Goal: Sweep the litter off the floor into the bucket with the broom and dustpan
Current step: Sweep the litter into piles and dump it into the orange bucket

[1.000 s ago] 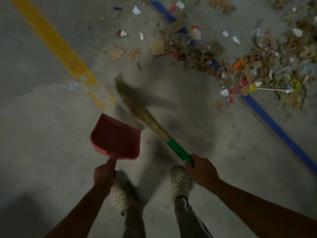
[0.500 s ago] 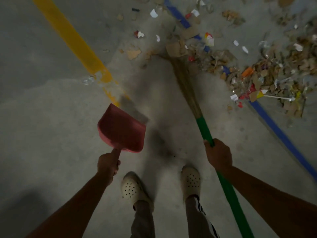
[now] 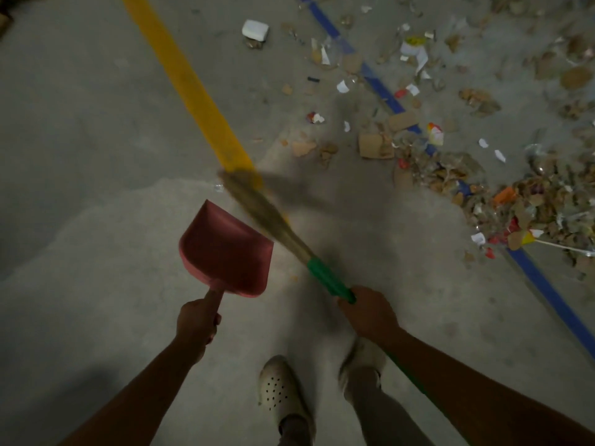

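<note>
My left hand (image 3: 197,323) grips the handle of a red dustpan (image 3: 225,249), held above the concrete floor with nothing visible in its tray. My right hand (image 3: 370,313) grips the green handle of a broom (image 3: 328,280). Its straw bristles (image 3: 254,204) are blurred and point up-left, ending over the yellow floor line just right of the dustpan. A long pile of litter (image 3: 531,204) made of cardboard scraps, paper and plastic lies to the right. Loose scraps (image 3: 304,146) are scattered ahead of the broom. No bucket is in view.
A yellow line (image 3: 186,88) and a blue line (image 3: 547,284) run diagonally across the concrete floor. A white box-like piece (image 3: 255,29) lies at the top. My two feet in pale perforated clogs (image 3: 280,391) stand at the bottom centre.
The broom has swung left from the edge of the litter to the yellow line beside the dustpan. The view has shifted, showing more floor ahead. My right foot is blurred, moving.
</note>
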